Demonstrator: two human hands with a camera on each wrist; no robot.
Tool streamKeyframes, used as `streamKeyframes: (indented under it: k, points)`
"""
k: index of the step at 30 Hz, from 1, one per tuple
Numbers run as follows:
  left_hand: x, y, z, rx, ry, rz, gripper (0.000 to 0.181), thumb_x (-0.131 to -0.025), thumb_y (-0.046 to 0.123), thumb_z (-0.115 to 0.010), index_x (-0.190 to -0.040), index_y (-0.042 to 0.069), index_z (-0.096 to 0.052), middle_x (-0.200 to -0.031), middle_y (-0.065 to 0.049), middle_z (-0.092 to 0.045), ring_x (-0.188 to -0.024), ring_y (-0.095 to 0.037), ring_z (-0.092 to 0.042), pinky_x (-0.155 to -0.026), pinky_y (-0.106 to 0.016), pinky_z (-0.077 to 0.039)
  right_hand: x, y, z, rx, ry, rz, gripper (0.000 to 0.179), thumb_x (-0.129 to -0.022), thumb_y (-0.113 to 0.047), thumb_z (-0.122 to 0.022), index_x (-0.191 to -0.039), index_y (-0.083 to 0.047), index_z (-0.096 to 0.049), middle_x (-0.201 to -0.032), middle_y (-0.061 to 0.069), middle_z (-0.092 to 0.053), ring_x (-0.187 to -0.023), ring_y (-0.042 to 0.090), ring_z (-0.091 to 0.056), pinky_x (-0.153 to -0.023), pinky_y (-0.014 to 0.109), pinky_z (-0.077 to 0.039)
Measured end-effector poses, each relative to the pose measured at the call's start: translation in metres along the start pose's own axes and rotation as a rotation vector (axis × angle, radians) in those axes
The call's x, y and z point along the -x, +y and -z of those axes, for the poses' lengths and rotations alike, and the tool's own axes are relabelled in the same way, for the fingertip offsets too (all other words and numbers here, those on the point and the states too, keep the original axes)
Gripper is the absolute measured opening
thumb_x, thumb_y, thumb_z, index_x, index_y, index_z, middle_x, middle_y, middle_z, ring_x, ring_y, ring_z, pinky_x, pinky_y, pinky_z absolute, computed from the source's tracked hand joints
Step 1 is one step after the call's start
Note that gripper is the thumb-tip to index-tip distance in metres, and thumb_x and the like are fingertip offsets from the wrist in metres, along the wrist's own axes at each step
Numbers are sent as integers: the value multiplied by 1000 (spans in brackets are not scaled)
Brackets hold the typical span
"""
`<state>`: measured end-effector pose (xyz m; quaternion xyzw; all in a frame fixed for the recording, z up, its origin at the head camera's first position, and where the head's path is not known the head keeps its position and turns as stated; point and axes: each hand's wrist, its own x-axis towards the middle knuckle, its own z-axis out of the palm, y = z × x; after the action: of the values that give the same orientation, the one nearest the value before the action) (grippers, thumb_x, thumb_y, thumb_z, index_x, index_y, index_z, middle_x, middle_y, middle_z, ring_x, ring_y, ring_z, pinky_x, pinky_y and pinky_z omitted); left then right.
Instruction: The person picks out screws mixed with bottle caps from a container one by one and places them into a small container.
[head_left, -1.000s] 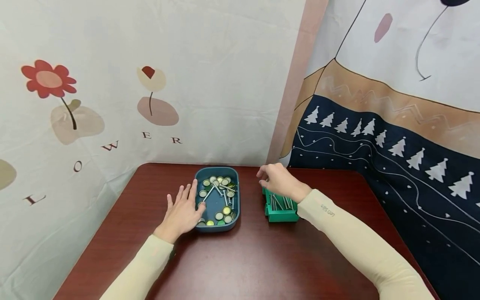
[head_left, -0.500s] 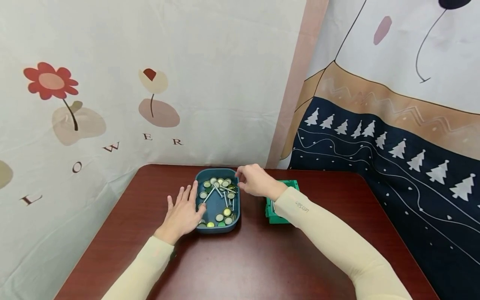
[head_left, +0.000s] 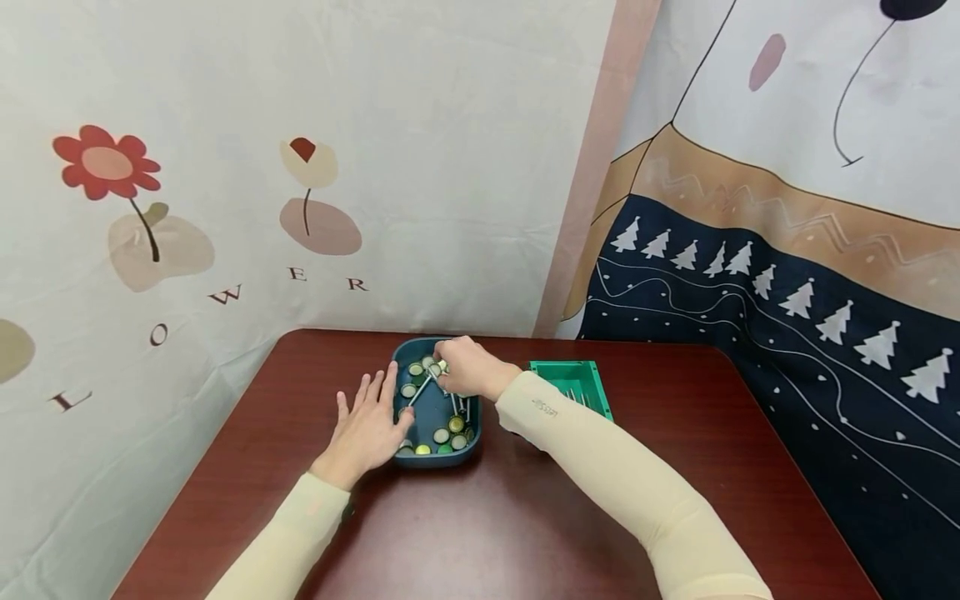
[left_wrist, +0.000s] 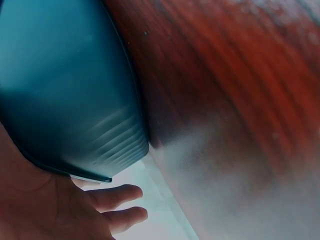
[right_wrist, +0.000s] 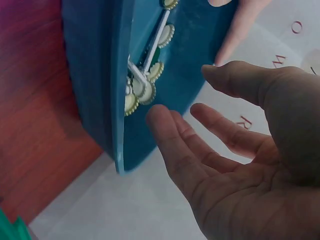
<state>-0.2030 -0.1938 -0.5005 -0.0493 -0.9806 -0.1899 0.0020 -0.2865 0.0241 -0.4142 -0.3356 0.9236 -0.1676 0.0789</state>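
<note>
A blue tray (head_left: 429, 419) on the table holds bottle caps (head_left: 442, 436) and long silver nail-like pieces (head_left: 420, 391) with heads. My left hand (head_left: 363, 433) rests on the tray's left rim, fingers spread and straight; its wrist view shows the tray's outer wall (left_wrist: 75, 75) against the palm. Over the tray's far right part is my right hand (head_left: 474, 368), covering some of the caps. Its wrist view shows the fingers (right_wrist: 172, 145) loosely bent, thumb apart, nothing between them, close above caps (right_wrist: 146, 93) and a nail-like piece (right_wrist: 157, 40).
Right of the tray stands a green box (head_left: 558, 371) with more silver nail-like pieces (head_left: 576, 396), partly hidden by my right sleeve (head_left: 592, 450). Everything stands on a dark red wooden table (head_left: 420, 533). Printed cloth (head_left: 450, 167) hangs behind the table's far edge.
My right hand has moved left from above the green box, across the tray's right rim, to over the bottle caps. The left hand has stayed on the tray's rim.
</note>
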Motion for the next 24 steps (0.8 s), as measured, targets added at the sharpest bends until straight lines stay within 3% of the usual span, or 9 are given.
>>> streamKeyframes:
  k: [8, 15, 20, 24]
  points:
    - [2, 1, 2, 9, -8, 5, 89, -120, 45, -54, -189, 11, -9, -191, -31, -26, -181, -56, -16, -138, -90, -5, -25, -6, -25, 69, -87, -137, 59, -115, -22, -75, -169, -3, -58, -162, 20, -67, -141, 32, -73, -109, 42, -67]
    - [2, 0, 2, 14, -6, 4, 90, -120, 44, -56, -189, 11, -9, -191, -31, -25, -181, -56, -16, -138, -90, -5, -72, 17, -70, 210, -226, -252, 79, -112, -38, -78, -182, -21, -44, -178, 15, -53, -151, 29, -66, -111, 43, -66]
    - [2, 1, 3, 5, -8, 0, 91, -120, 43, -56, -189, 10, -8, -191, -32, -25, -181, -56, -16, -138, -90, -5, -73, 8, -75, 274, -247, -281, 84, -114, -42, -74, -186, -25, -33, -184, 16, -46, -160, 34, -60, -119, 47, -63]
    - [3, 0, 2, -3, -7, 0, 90, -120, 43, -56, -189, 9, -8, -191, -32, -26, -181, -57, -17, -138, -90, -6, -74, 10, -84, 284, -240, -262, 83, -115, -42, -73, -186, -27, -33, -180, 14, -53, -152, 34, -67, -115, 46, -65]
